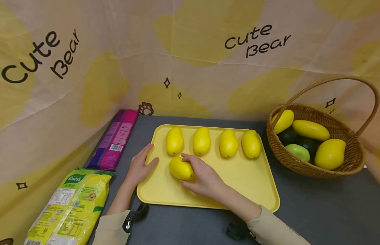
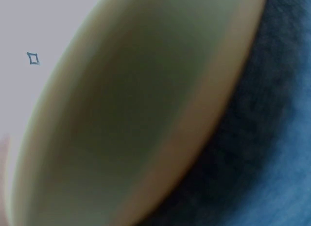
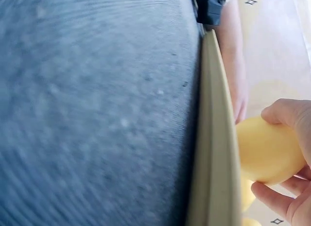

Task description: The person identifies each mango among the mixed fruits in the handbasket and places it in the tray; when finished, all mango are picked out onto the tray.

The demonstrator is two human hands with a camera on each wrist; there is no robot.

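"Yellow mango, left half of the tray, nearer the wearer than the row. Hands, left to right?"

"Left hand: at the tray's left rim, fingers loosely extended, thumb over the tray, no fruit. Can't tell if it's bracing the rim; left wrist view's a blur."

"Row?"

"Four mangoes, side by side along the far edge, roughly upright in line. Held one sits in front, between the first two, lying more sideways."

"Right grip?"

"Right hand, clamped on that mango, thumb on the near side, fingers on the far. Can't tell if the fruit's weight is on the tray."

"Step?"

"I'd log placing or adjusting. Next move probably calls for settling it flat before release; rounded sides could roll."

"Surface, room, go."

"Left: Knorr bag, then purple packet beyond it, both along the wall. Grey worktop under the tray. Right: wicker basket, tall handle, yellow, green and dark fruit inside. Behind: cloth backdrop, cream with yellow patches, 'Cute Bear' lettering, creased."
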